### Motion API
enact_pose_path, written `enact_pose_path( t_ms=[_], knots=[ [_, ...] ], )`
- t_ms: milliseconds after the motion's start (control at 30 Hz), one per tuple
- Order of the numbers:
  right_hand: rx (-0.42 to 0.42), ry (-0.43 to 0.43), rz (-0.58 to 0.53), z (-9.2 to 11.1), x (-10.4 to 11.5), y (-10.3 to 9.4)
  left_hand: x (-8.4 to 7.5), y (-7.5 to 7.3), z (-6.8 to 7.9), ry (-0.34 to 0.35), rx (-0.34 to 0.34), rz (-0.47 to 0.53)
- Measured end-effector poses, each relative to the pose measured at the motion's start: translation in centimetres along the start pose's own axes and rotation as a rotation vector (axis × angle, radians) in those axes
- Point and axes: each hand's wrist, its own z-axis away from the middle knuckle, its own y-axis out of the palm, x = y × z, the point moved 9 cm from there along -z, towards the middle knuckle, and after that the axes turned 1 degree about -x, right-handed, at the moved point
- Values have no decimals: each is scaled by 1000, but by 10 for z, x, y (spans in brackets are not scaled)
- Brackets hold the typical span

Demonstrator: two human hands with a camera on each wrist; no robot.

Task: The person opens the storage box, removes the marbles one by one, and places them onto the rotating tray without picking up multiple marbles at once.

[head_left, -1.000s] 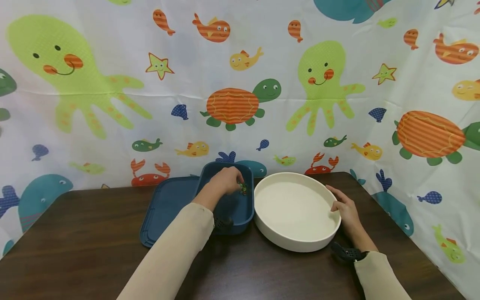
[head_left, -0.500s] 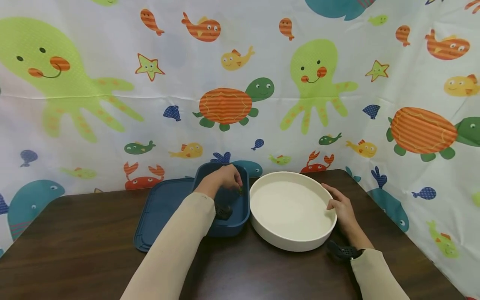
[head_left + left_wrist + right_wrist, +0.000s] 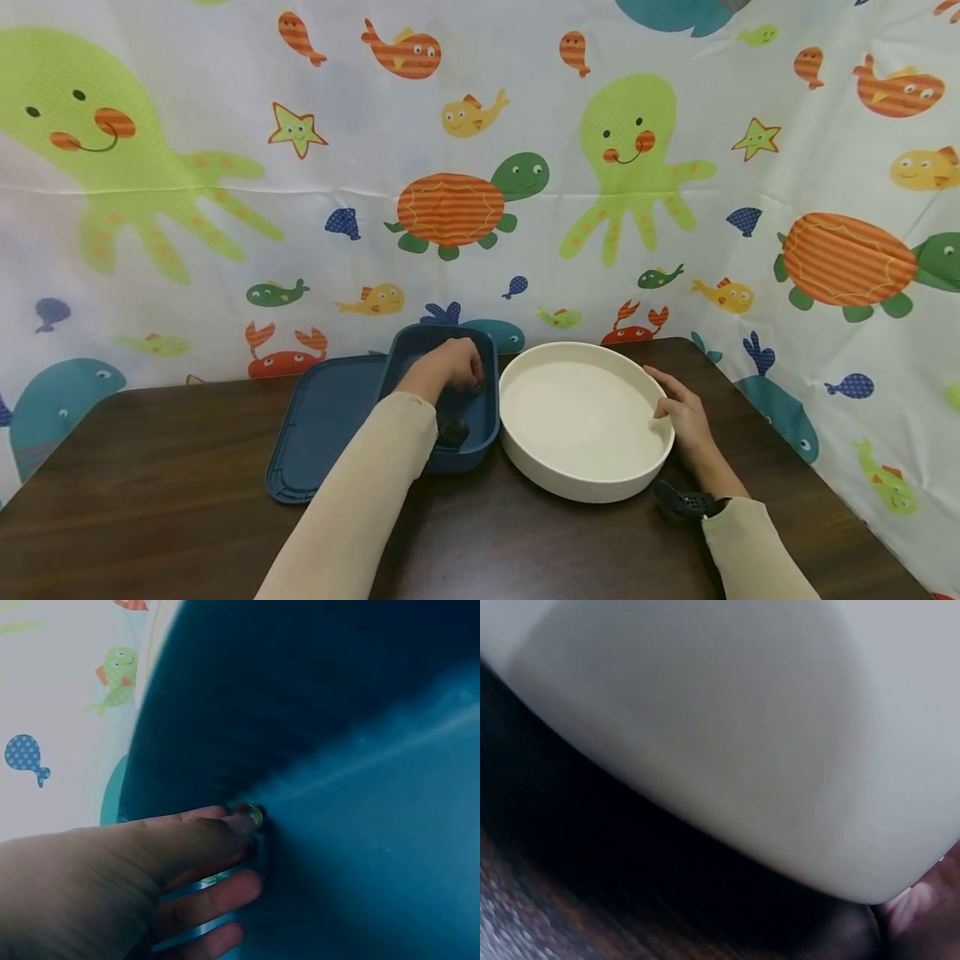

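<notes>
My left hand (image 3: 452, 367) reaches down into a deep blue plastic bin (image 3: 490, 421). In the left wrist view its thumb and forefinger pinch a small glassy green-yellow marble (image 3: 253, 815) beside the bin's wall, low in a corner. Another greenish glint shows between the lower fingers, too hidden to make out. To the right of the bin stands a wide, round, cream-white basin (image 3: 588, 417) with a low wall. My right hand (image 3: 688, 421) grips its right rim, thumb over the inner side and fingers outside. Only a blurred bit of that hand shows in the right wrist view.
A flat blue lid (image 3: 322, 425) lies left of the bin, partly behind the left sleeve. Everything stands on a dark wooden table (image 3: 150, 500). Behind it hangs a white curtain (image 3: 480, 108) printed with sea animals.
My left hand has gone lower into the bin, and the green-yellow bits seen beside its fingers earlier are now covered in the head view. The right hand keeps its grip on the basin.
</notes>
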Motion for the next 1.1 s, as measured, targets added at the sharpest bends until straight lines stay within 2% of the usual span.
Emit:
enact_pose_path(
  t_ms=[333,500,633,833,1100],
  knots=[
    [6,2,-7,-1,0,0,0,3,-2,14,-1,-32],
    [4,20,-6,-1,-1,1,1,1,-6,-3,16,-54],
    [5,19,1,-1,0,0,0,-8,-8,-13,8,-59],
    [7,14,6,0,2,1,-9,-24,-5,46,-45,-43],
    [-11,17,5,4,2,0,-23,-36,10,69,-91,-11]
  ],
)
